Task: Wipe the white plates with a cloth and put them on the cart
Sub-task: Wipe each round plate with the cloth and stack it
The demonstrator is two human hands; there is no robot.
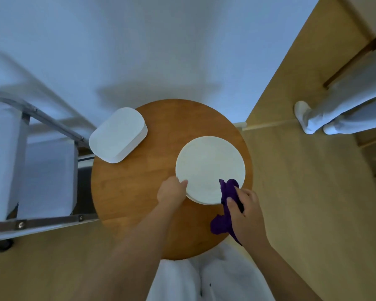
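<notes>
**Hands at the round plates**

A round wooden worktop (pixel 139 192) holds two piles of white plates. The round plates (pixel 210 168) sit on the right side. The left hand (pixel 172 190) has its grip on the near left edge of the top round plate, thumb on top, other fingers hidden under the rim. The right hand (pixel 245 211) has its grip closed around a purple cloth (pixel 227 205). The cloth tip touches the near right edge of the round plates. The square plates (pixel 117 135) lie far left on the worktop, partly over its edge. The cart (pixel 30 161) stands just left of the worktop. Another person's legs (pixel 339 109) stand far right on the floor.
</notes>
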